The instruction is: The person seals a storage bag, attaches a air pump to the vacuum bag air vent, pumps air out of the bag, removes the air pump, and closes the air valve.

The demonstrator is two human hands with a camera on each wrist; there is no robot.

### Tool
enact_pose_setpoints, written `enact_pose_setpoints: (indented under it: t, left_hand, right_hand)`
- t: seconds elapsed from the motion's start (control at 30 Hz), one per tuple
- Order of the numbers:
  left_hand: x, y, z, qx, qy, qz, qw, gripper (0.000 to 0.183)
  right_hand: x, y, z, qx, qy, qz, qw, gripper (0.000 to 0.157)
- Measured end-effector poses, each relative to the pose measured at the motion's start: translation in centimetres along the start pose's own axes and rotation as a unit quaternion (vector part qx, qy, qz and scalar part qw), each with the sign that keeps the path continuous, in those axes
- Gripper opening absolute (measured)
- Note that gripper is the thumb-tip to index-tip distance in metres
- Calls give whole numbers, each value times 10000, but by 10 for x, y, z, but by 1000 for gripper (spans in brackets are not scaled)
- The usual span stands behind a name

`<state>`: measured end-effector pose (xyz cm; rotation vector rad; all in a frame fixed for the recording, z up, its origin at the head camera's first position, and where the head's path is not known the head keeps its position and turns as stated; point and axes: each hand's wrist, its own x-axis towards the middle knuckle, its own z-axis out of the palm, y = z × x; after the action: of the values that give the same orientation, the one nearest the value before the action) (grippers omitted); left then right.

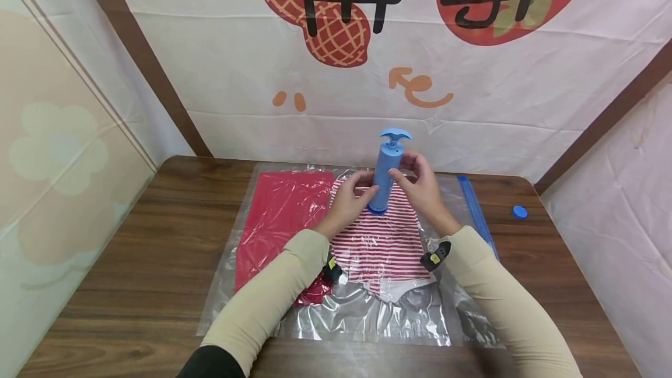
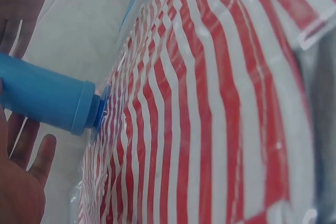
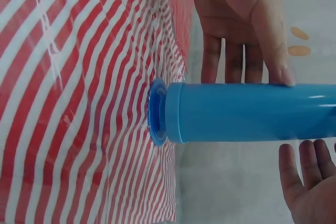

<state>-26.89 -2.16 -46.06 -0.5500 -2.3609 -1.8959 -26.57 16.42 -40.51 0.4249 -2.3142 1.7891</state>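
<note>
A blue hand pump (image 1: 387, 171) stands upright with its T-shaped handle on top and its round base against the clear plastic bag (image 1: 367, 322). From one side my left hand (image 1: 349, 200) holds the barrel, its thumb in front and fingers partly behind; the right wrist view shows that thumb (image 3: 285, 75) touching it. My right hand (image 1: 422, 185) holds the barrel higher up from the other side, its grip loose. Under the film lies a red-and-white striped garment (image 2: 199, 108), with folded red cloth (image 1: 286, 209) beside it. The pump hides what its base sits on.
A blue strip (image 1: 478, 212) runs along the bag's right edge. Farther right, a round blue cap (image 1: 520, 212) lies on the wooden table (image 1: 136, 261). A printed cloth wall (image 1: 236, 86) rises behind the table's back edge.
</note>
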Motion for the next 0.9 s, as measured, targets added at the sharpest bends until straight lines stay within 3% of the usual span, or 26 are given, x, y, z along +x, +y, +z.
enact_pose_setpoints:
  t: [0.13,0.23,0.37,0.53,0.77,0.9]
  left_hand:
    - [2,1,2,-90,54,-59,9999,42]
    - [4,1,4,-81,61,-114,9999,47]
    - [4,1,6,-17,-61,-145,9999,52]
    - [3,3,6,31,-213,-151,9997,51]
    - [-1,2,2,-5,-163,-149,9998,45]
    - [0,1,2,-15,-122,-88,9999,42]
  right_hand:
    - [-1,-3,3,28,-102,4,9999,45]
    - [-4,-17,6,101,-131,13,9999,48]
    - [-7,-36,8,22,-211,101,9997,52]
    - [-9,-44,10,-48,-191,149,9997,54]
    - [-10,-36,6,-43,51,-46,10000,56]
    - [-7,-16,4,39,122,-62,9999,54]
